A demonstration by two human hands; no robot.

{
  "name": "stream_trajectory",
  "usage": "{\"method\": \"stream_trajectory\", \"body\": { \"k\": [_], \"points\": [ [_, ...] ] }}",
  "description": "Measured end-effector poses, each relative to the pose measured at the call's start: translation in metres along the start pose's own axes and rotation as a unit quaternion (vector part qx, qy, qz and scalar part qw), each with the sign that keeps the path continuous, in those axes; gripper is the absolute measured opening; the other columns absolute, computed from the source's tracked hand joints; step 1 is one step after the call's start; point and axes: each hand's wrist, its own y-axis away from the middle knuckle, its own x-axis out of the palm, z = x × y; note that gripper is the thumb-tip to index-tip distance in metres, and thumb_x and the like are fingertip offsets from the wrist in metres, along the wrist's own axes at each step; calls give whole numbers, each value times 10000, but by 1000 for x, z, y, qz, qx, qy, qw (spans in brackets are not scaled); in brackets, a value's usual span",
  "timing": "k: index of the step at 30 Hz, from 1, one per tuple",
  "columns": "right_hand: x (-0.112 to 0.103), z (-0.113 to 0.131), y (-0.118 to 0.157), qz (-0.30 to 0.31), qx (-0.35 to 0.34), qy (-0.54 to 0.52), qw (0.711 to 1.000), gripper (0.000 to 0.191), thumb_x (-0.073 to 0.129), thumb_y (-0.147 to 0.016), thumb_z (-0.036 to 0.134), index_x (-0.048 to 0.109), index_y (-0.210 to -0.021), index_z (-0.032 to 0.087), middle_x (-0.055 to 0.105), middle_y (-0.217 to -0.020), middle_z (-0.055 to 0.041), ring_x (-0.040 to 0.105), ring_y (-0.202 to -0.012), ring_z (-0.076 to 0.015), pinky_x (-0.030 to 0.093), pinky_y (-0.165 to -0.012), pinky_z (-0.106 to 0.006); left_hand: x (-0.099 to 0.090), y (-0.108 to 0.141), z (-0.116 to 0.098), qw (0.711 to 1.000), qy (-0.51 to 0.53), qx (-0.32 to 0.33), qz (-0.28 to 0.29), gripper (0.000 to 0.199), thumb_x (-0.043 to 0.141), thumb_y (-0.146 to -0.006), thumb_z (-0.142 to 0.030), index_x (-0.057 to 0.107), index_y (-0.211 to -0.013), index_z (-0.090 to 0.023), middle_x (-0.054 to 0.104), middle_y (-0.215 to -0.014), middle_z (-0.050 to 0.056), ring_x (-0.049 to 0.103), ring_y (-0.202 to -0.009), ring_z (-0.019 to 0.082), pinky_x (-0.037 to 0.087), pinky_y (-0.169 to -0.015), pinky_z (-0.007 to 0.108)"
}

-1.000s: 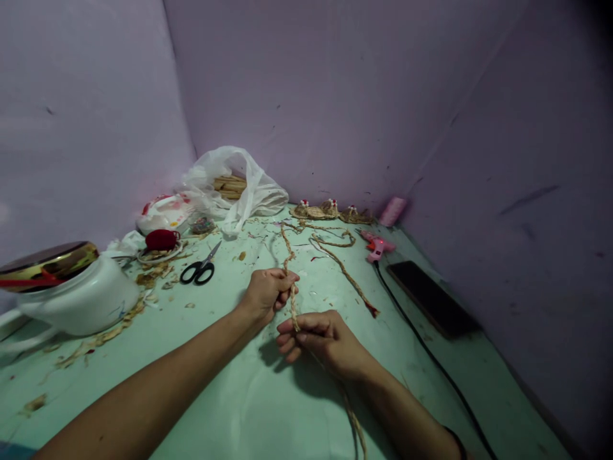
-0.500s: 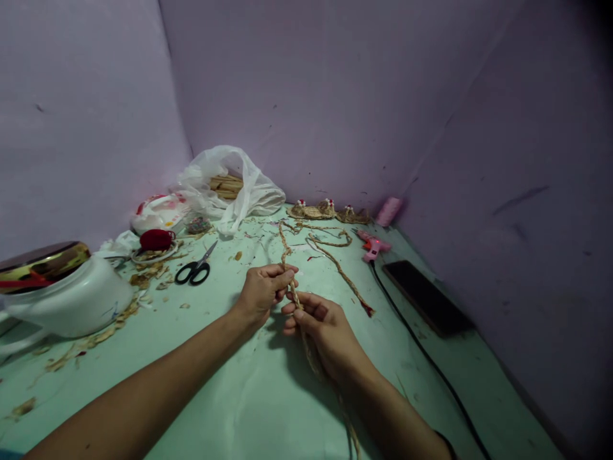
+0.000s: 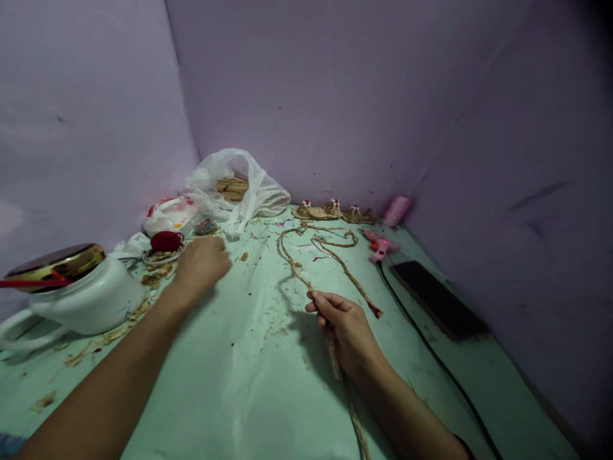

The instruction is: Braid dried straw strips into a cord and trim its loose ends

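A long braided cord of straw-coloured fibre [image 3: 352,409] runs from the lower edge up into my right hand [image 3: 347,326]. That hand pinches it between thumb and fingers just above the table. Past my fingertips, the cord loops away over the tabletop and back to a dark reddish end near the glue gun. My left hand [image 3: 204,265] is at the left, slightly blurred, its fingers curled downward where the scissors lay. It covers them, so I cannot make out what is in its grasp.
Far left stands a white pot [image 3: 96,303]. Behind are a red pouch [image 3: 166,241] and a white plastic bag [image 3: 261,191]. Woven pieces [image 3: 318,212] lie by the wall. A pink glue gun [image 3: 382,245] with black cord and a phone [image 3: 438,299] lie right. Dry scraps litter the table [image 3: 268,396].
My left hand has let go of the braided cord and moved left, over the scissors, which are now hidden. My right hand still holds the cord. The view has shifted slightly.
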Motion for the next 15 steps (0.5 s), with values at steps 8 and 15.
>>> {"method": "stream_trajectory", "body": {
  "k": [8, 15],
  "points": [
    [0, -1, -2, 5, -17, -15, 1000, 263, 711, -566, 293, 658, -741, 104, 597, -597, -7, 383, -411, -23, 209, -354, -155, -6, -3, 28, 994, -94, -9, 57, 201, 619, -500, -172, 428, -437, -169, 414, -469, 32, 453, -565, 201, 235, -558, 258],
    [-2, 0, -1, 12, -10, -16, 1000, 270, 710, -561, 299, 661, -743, 104, 585, -585, 1, 375, -397, -20, 218, -350, -154, -14, -7, 22, 994, 17, -52, 97, 147, 531, -596, -120, 550, -735, -161, 501, -488, 3, 457, -511, 139, 263, -512, 226]
  ]
}}
